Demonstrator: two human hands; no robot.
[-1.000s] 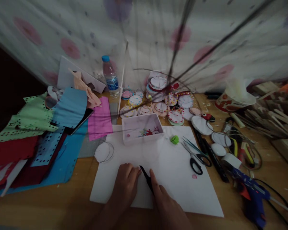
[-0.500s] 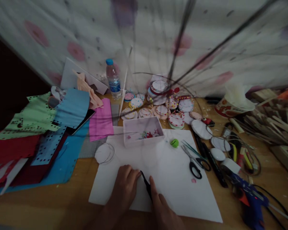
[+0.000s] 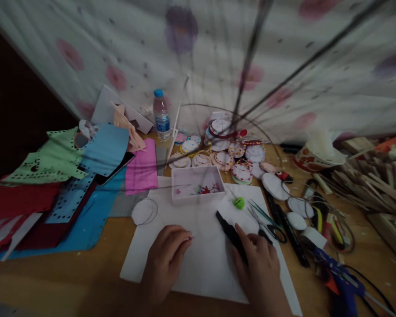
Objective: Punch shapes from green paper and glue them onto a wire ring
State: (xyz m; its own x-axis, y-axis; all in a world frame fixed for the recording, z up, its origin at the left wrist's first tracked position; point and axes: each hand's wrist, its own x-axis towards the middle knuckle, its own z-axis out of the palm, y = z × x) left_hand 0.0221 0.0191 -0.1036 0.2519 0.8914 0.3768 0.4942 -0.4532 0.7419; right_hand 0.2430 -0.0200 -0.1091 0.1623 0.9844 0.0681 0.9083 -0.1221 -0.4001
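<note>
1. though a pinkish bit point(image 3: 190, 238) pokes from the left hand point(image 3: 165, 259), the fingertips cover most of it, and it's too small for me to name.
2. the near end of the black tool point(image 3: 229, 231) disappears under the right hand point(image 3: 259, 262), which also covers part of the scissors point(image 3: 258, 216) just beyond it.
3. ahead of both grips sits a pale box point(image 3: 199, 199) holding small coloured pieces point(image 3: 206, 189); a green ball point(image 3: 239, 203) lies beyond the right hand, and a glue gun point(image 3: 335, 266) well to its right. blurred dark strands point(image 3: 244, 77) cross my view.
4. over the white sheet point(image 3: 207, 273), the left thumb and forefinger pinch the bit closed between them; the right fingers wrap the tool, its tip angled away and leftward.
</note>
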